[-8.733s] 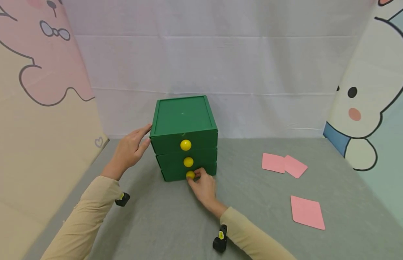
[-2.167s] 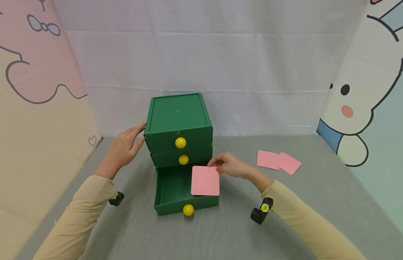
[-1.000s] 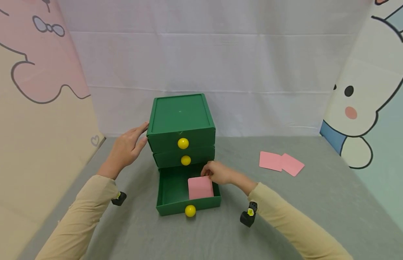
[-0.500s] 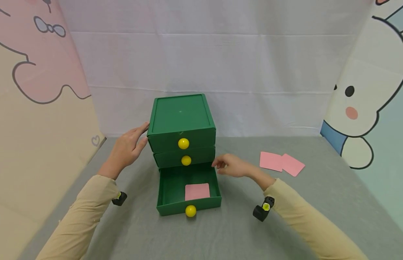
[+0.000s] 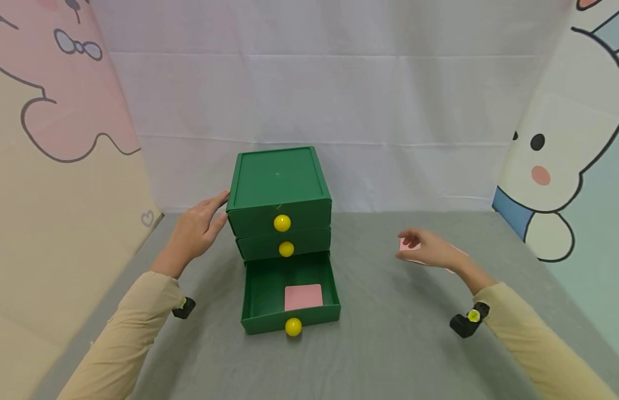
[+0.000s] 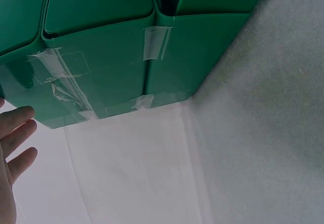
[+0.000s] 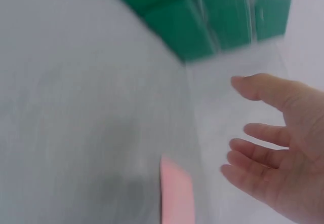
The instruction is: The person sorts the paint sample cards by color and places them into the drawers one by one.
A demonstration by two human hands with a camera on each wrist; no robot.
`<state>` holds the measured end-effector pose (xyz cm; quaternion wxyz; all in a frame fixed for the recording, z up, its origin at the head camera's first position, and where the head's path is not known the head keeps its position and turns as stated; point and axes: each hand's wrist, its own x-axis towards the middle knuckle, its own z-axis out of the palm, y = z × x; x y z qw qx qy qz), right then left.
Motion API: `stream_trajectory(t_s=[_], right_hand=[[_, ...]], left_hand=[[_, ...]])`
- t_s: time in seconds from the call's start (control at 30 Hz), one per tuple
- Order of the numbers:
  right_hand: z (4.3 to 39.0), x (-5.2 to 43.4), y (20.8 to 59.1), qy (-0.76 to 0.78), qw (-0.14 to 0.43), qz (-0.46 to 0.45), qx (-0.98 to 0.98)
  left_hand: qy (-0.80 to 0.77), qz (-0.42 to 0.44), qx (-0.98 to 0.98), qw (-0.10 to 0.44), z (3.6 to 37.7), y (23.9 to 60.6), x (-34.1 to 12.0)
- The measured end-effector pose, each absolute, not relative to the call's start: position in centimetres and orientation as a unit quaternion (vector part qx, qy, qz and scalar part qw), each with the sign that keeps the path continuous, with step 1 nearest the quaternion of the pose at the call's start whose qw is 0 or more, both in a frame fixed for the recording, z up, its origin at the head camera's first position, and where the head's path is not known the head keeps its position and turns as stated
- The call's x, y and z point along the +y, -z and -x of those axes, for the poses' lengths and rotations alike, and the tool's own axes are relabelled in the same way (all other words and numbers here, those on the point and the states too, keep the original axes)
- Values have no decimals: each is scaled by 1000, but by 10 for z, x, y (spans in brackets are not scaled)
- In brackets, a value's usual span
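Observation:
A green three-drawer cabinet (image 5: 279,191) with yellow knobs stands at the middle of the grey table. Its bottom drawer (image 5: 289,311) is pulled out, and one pink card (image 5: 303,296) lies flat inside it. My left hand (image 5: 196,230) rests with straight fingers against the cabinet's upper left side (image 6: 96,72). My right hand (image 5: 425,250) hovers, empty and loosely open, just over the pink cards (image 5: 406,244) on the right; those cards are mostly hidden under it. In the right wrist view a pink card (image 7: 177,193) lies below the spread fingers (image 7: 263,148).
A white cloth backdrop (image 5: 314,100) hangs behind the cabinet. Cartoon-printed panels stand at the left (image 5: 54,166) and at the right (image 5: 574,139). The grey table cloth (image 5: 389,344) spreads out in front of the drawer.
The right hand opened the bottom drawer, laid a pink card in it and let go, then swung right to the cards on the table. The left hand stayed on the cabinet.

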<state>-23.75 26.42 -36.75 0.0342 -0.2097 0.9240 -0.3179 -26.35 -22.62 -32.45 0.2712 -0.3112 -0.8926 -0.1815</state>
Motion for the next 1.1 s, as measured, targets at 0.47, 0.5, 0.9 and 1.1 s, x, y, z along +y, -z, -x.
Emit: stream_trajectory(t_s=[0.47,0.5,0.9,1.1], right_hand=[[233,356,418,256,2,48,966],[233,359,421,246,0,44,968],[235,371,434,175,-25,44,983],[236,373,435,176,-8,36,984]], left_hand=[[182,313,-891,274,264,325,-225],[183,313,-891,273,264,325,-226],[186,312,-891,272,263,324,-227],[181,310,-894,268,263,325,-226]])
